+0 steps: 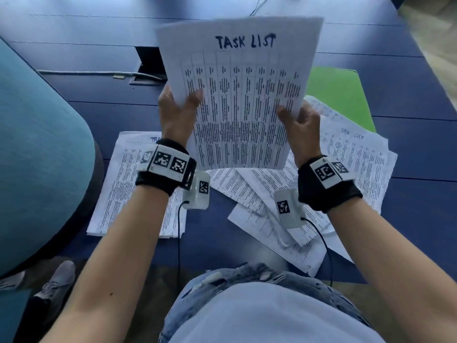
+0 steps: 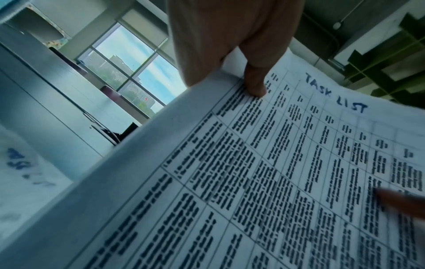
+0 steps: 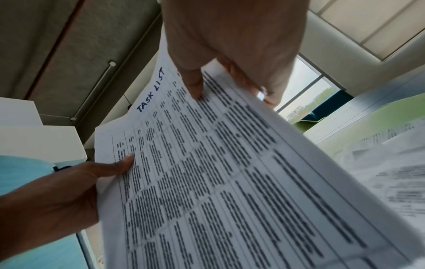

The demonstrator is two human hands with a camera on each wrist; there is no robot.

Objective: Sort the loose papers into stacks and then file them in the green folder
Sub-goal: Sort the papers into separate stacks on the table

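Note:
A "TASK LIST" sheet (image 1: 243, 95) with a printed table is held upright above the blue table. My left hand (image 1: 176, 107) pinches its left edge, thumb on the printed face (image 2: 255, 83). My right hand (image 1: 300, 120) pinches its right edge, thumb on the front (image 3: 195, 85). The sheet (image 2: 276, 172) fills both wrist views (image 3: 230, 172). Below lies a squared stack of task lists (image 1: 123, 184) at the left and a loose heap of papers (image 1: 333, 184) at the right. The green folder (image 1: 343, 95) lies flat behind the heap, partly covered by it.
A teal chair back (image 1: 37, 149) stands close at the left. A cable hatch (image 1: 148, 65) and a cable (image 1: 94, 73) sit in the blue table (image 1: 408, 107) behind the sheet. Someone's grey shoes (image 1: 57, 280) are on the floor at lower left.

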